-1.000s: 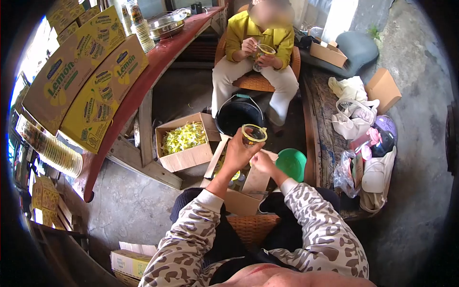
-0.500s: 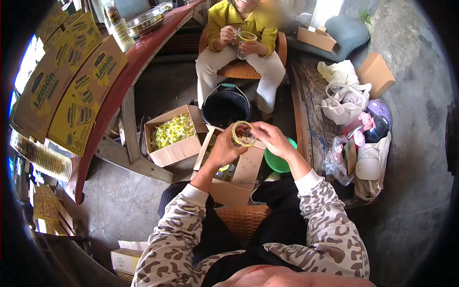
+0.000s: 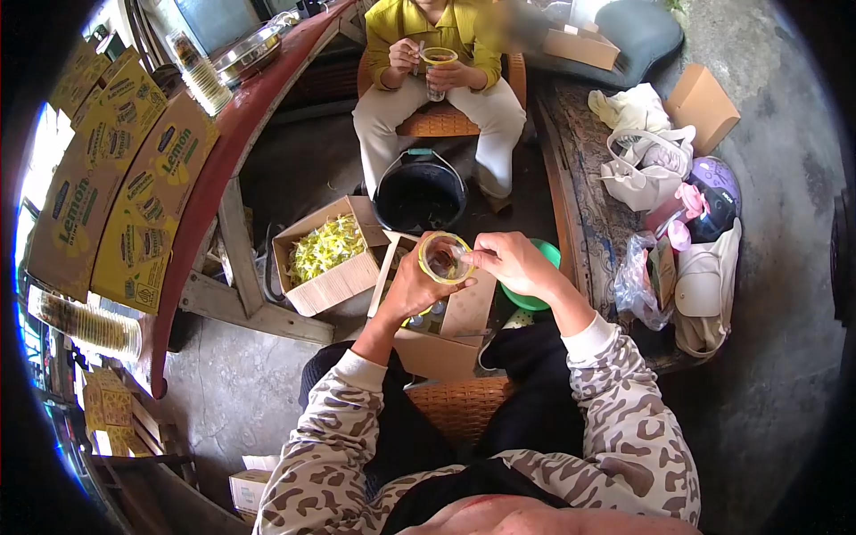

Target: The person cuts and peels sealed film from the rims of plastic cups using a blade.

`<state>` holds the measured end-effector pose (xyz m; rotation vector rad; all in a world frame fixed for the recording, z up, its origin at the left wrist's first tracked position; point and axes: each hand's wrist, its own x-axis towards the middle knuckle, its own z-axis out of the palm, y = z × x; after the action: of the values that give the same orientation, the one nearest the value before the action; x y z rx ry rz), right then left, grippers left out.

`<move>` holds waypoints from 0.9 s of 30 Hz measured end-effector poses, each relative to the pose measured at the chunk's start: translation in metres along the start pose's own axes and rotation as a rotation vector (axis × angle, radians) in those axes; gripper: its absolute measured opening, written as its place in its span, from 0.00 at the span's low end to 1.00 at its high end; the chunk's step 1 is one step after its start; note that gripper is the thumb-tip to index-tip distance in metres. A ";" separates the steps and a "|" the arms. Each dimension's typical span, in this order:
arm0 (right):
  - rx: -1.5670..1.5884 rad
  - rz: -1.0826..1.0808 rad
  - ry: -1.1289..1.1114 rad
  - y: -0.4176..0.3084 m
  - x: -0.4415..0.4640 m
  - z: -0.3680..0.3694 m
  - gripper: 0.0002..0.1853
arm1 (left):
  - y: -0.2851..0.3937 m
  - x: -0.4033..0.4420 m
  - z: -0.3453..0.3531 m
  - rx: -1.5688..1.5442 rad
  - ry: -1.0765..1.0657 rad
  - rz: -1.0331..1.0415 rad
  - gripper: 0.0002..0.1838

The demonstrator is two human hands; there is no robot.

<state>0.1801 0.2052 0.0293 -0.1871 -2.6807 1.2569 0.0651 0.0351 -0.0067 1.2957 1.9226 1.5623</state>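
A clear plastic cup (image 3: 434,273) with a yellow rim is tilted so that its mouth faces me. Something dark shows inside it. My left hand (image 3: 408,287) is wrapped round the cup from the left and below. At the cup's right edge, my right hand (image 3: 519,265) has thumb and fingers closed together, the tips at or just inside the rim. What those fingertips hold, if anything, is too small to make out. Below the hands stands an open cardboard box (image 3: 437,355) with several clear and yellow items in it, partly hidden by my left hand and the cup.
A carton of yellow-and-white strips (image 3: 325,252) and a black bucket (image 3: 419,196) stand ahead. A green basin (image 3: 533,290) is behind my right hand. Opposite sits a person (image 3: 437,80) holding a similar cup. Lemon cartons (image 3: 134,192) line the red table; bags (image 3: 646,169) lie right.
The cup has come slightly left and nearer, its mouth now more toward me. My right fingers have moved in over its rim. The view has shifted a little.
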 end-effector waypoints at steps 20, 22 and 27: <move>0.399 0.140 0.078 0.028 0.002 -0.010 0.10 | -0.008 -0.012 -0.020 -0.289 -0.078 -0.095 0.34; 0.347 0.164 0.046 0.028 0.001 -0.009 0.10 | -0.008 -0.014 -0.021 -0.286 -0.042 -0.049 0.33; 0.226 0.203 0.044 0.034 0.002 -0.012 0.12 | 0.012 -0.005 -0.026 0.270 0.065 0.433 0.32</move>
<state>0.1815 0.2362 0.0104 -0.4581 -2.5083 1.5814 0.0535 0.0153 0.0116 1.9004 2.0440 1.5856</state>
